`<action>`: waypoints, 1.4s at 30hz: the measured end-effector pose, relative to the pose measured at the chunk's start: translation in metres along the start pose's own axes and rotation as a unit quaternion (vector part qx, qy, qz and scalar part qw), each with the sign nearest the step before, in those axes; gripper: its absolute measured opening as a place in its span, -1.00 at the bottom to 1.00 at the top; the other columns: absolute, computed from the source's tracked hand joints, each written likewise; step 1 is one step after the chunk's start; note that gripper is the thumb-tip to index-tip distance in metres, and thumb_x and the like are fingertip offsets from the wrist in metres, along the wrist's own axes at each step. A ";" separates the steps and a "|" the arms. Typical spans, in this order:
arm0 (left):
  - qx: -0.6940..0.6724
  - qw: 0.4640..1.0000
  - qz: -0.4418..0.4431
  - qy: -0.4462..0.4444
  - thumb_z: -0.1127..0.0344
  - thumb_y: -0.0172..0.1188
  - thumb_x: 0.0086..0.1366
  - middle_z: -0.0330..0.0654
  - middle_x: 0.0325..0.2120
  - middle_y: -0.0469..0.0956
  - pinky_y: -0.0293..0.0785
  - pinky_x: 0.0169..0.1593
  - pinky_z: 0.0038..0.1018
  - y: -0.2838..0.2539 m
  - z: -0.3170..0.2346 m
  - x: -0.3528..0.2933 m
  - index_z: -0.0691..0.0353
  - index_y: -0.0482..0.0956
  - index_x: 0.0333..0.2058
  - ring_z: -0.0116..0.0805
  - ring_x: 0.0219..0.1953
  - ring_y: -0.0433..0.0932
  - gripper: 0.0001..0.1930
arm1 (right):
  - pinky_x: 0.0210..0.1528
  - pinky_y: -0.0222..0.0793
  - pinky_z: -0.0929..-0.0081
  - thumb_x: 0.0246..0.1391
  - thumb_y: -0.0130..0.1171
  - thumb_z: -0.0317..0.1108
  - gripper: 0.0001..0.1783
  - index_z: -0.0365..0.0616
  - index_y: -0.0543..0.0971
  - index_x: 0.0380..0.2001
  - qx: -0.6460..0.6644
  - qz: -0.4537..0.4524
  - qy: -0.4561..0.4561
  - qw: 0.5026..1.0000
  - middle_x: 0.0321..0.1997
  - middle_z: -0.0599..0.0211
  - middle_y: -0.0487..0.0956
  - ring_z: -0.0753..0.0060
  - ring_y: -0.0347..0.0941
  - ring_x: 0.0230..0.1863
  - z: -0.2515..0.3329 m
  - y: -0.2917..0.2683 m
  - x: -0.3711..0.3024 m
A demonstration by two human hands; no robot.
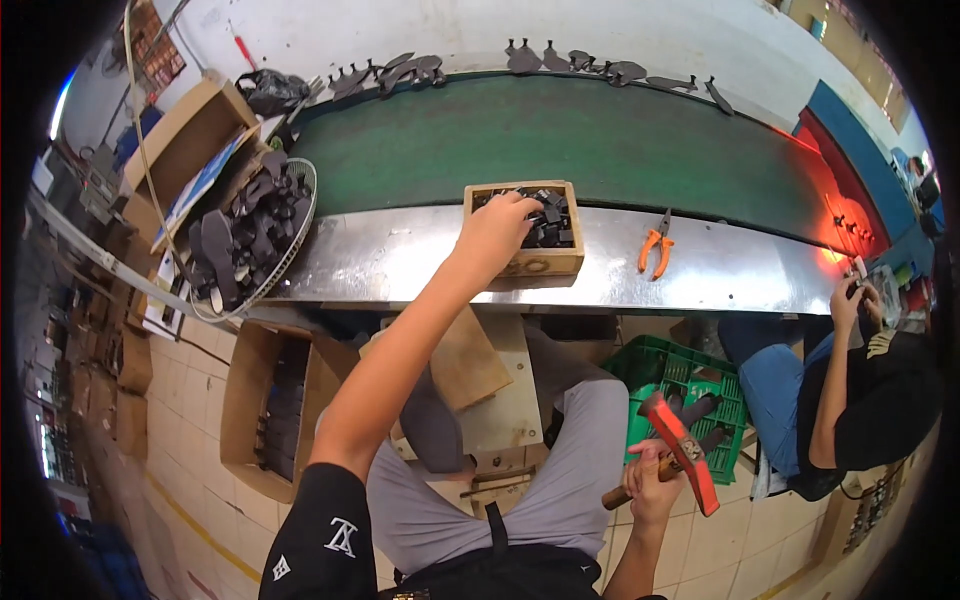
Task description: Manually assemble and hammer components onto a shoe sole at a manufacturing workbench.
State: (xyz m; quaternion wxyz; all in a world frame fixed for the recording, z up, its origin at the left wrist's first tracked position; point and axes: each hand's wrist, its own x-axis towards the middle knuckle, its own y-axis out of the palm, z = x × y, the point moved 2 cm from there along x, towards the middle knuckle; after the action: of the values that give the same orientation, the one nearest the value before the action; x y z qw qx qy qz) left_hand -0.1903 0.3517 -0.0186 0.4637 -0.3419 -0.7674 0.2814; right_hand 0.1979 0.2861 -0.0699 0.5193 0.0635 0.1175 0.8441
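Note:
My left hand (508, 222) reaches into a small wooden box (540, 264) on the metal table edge. Its fingers are curled among small black blocks (553, 215); whatever they pinch is hidden. At the lower right, my right hand (655, 485) is closed round the wooden handle of a hammer (682, 452) with a red head. Dark sole-shaped pieces (705, 408) show just behind the hammer head; whether my right hand also holds them I cannot tell. Between my knees a wooden block (462, 358) rests on a pale plate (522, 392).
Orange-handled pliers (656, 250) lie on the metal ledge (720, 285). Beyond it runs a green belt (560, 130) with dark soles along its far edge. A basket of soles (250, 235) stands left, a cardboard box (240, 420) below. Another person (850, 400) sits right, beside a green crate (650, 365).

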 end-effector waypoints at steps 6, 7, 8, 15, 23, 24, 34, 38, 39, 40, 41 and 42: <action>0.097 0.981 0.118 0.117 0.37 0.25 0.19 -0.12 -0.28 0.62 0.54 -0.17 -0.26 0.015 0.004 0.044 0.20 0.71 -0.31 -0.09 -0.20 0.60 -0.88 | -0.76 -0.05 0.66 0.35 0.07 -0.28 -0.70 -0.32 0.51 -0.38 -0.043 -0.021 0.047 0.998 -0.77 0.58 0.23 0.76 0.05 -0.82 -0.015 -0.014 -0.006; 0.101 0.980 0.118 0.124 0.37 0.25 0.19 -0.12 -0.28 0.62 0.54 -0.17 -0.26 0.011 0.002 0.046 0.20 0.71 -0.31 -0.09 -0.20 0.60 -0.88 | -0.76 -0.05 0.66 0.34 0.08 -0.28 -0.70 -0.32 0.53 -0.38 -0.061 -0.011 0.064 0.996 -0.76 0.58 0.26 0.76 0.06 -0.82 -0.017 -0.016 -0.004; 0.037 0.993 0.069 0.085 0.37 0.27 0.16 -0.12 -0.30 0.64 0.55 -0.16 -0.29 0.003 0.002 0.046 0.20 0.71 -0.33 -0.11 -0.24 0.62 -0.88 | -0.75 -0.04 0.68 0.33 0.11 -0.28 -0.73 -0.31 0.58 -0.31 -0.054 -0.002 0.069 0.996 -0.74 0.57 0.31 0.78 0.09 -0.80 -0.018 -0.018 -0.001; -0.373 0.923 0.022 -0.090 0.43 0.19 0.35 -0.13 -0.26 0.67 0.57 -0.33 -0.56 -0.074 -0.112 -0.040 0.39 0.53 -0.18 -0.48 -0.31 0.64 -0.85 | -0.70 0.06 0.74 0.24 0.23 -0.28 -0.73 -0.25 0.60 -0.11 -0.040 0.030 -0.005 0.999 -0.47 0.32 0.58 0.80 0.20 -0.72 0.026 0.019 0.032; -0.236 0.967 -0.026 0.095 0.44 0.47 0.02 -0.14 -0.43 0.61 0.49 -0.38 -0.48 -0.185 -0.172 -0.145 0.33 0.64 -0.27 -0.28 -0.44 0.56 -0.72 | -0.58 0.22 0.75 0.11 0.37 -0.12 -0.54 -0.32 0.60 -0.13 0.058 0.235 -0.068 0.968 -0.42 0.19 0.60 0.73 0.29 -0.65 0.093 0.125 0.027; -0.239 0.966 -0.041 0.090 0.40 0.49 -0.04 -0.14 -0.47 0.60 0.48 -0.39 -0.46 -0.193 -0.171 -0.152 0.34 0.64 -0.30 -0.28 -0.44 0.56 -0.69 | -0.42 0.32 0.70 0.12 0.35 -0.23 -0.58 -0.30 0.58 -0.05 0.114 0.304 -0.051 0.944 -0.30 0.24 0.62 0.67 0.40 -0.45 0.091 0.133 0.022; -0.199 0.974 -0.092 -0.062 0.20 0.47 0.01 -0.12 -0.31 0.59 0.49 -0.20 -0.37 -0.195 -0.076 -0.197 0.28 0.56 -0.20 -0.16 -0.25 0.56 -0.58 | -0.55 0.26 0.67 0.03 0.35 -0.39 -0.76 -0.36 0.57 -0.31 -0.001 0.278 -0.037 0.960 -0.29 0.09 0.61 0.63 0.39 -0.57 0.067 0.197 0.019; -0.074 0.985 -0.112 -0.111 0.21 0.41 0.13 -0.07 -0.08 0.59 0.47 -0.01 -0.35 -0.125 0.009 -0.187 0.29 0.53 -0.03 -0.10 -0.08 0.58 -0.53 | -0.50 0.32 0.69 0.07 0.33 -0.45 -0.70 -0.33 0.57 -0.14 -0.166 0.262 -0.067 0.948 -0.29 0.28 0.61 0.72 0.39 -0.51 0.027 0.214 0.074; -0.089 0.987 -0.095 -0.096 0.20 0.41 0.13 -0.05 -0.08 0.60 0.46 0.02 -0.32 -0.111 0.020 -0.184 0.29 0.53 -0.01 -0.08 -0.07 0.58 -0.52 | -0.42 0.33 0.70 0.06 0.38 -0.38 -0.64 -0.28 0.60 -0.08 -0.213 0.263 -0.102 0.935 -0.39 0.45 0.61 0.76 0.38 -0.46 0.015 0.218 0.090; -0.086 0.989 -0.077 -0.091 0.24 0.41 0.12 -0.04 -0.15 0.64 0.48 0.00 -0.36 -0.095 0.038 -0.186 0.33 0.58 -0.08 -0.14 -0.10 0.61 -0.57 | -0.44 0.28 0.70 0.06 0.38 -0.36 -0.69 -0.28 0.63 -0.13 -0.186 0.277 -0.103 0.937 -0.45 0.48 0.60 0.78 0.32 -0.50 0.001 0.223 0.103; -0.088 0.989 -0.082 -0.090 0.24 0.41 0.12 -0.04 -0.15 0.64 0.48 0.00 -0.36 -0.090 0.042 -0.186 0.33 0.58 -0.08 -0.14 -0.10 0.61 -0.57 | -0.46 0.23 0.69 0.07 0.37 -0.34 -0.72 -0.28 0.66 -0.19 -0.160 0.287 -0.100 0.939 -0.50 0.51 0.58 0.80 0.26 -0.55 -0.014 0.224 0.117; -0.137 0.979 -0.076 -0.134 0.25 0.41 0.12 -0.04 -0.20 0.65 0.49 -0.03 -0.38 -0.088 0.045 -0.188 0.33 0.60 -0.11 -0.17 -0.13 0.63 -0.60 | -0.43 0.27 0.67 0.07 0.36 -0.33 -0.72 -0.29 0.67 -0.19 -0.186 0.294 -0.103 0.932 -0.45 0.43 0.63 0.76 0.33 -0.52 -0.023 0.228 0.126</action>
State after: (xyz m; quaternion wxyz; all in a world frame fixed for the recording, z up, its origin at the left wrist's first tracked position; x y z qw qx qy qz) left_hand -0.1913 0.1456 -0.0692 0.3260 -0.3021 -0.8774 0.1808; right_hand -0.0606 0.2971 -0.0338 0.2599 0.0842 -0.1194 0.9545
